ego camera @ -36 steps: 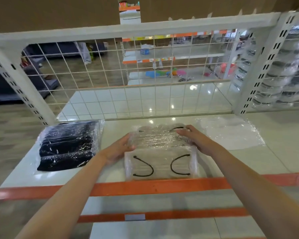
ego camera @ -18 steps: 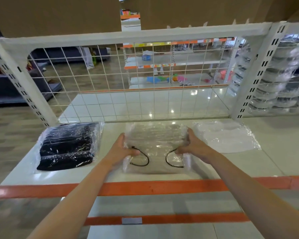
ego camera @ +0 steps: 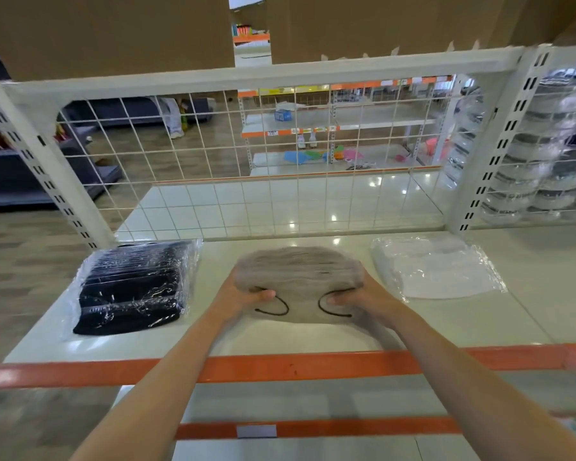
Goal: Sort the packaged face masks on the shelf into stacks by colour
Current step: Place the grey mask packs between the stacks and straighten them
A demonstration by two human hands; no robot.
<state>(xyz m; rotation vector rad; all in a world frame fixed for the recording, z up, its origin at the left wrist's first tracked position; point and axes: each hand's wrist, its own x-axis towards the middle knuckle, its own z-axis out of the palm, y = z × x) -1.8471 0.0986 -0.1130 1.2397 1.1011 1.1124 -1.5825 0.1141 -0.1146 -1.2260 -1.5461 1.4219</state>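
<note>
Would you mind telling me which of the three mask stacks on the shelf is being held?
The grey-beige mask stack in the middle, gripped by both hands; the black stack and white stack lie untouched beside it.

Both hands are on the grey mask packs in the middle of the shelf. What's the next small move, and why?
Probably set the grey mask packs flat on the shelf and let go. The left hand and right hand grip the bundle from both sides in the bare gap between the black packs and the white packs, so each colour gets its own stack.
</note>
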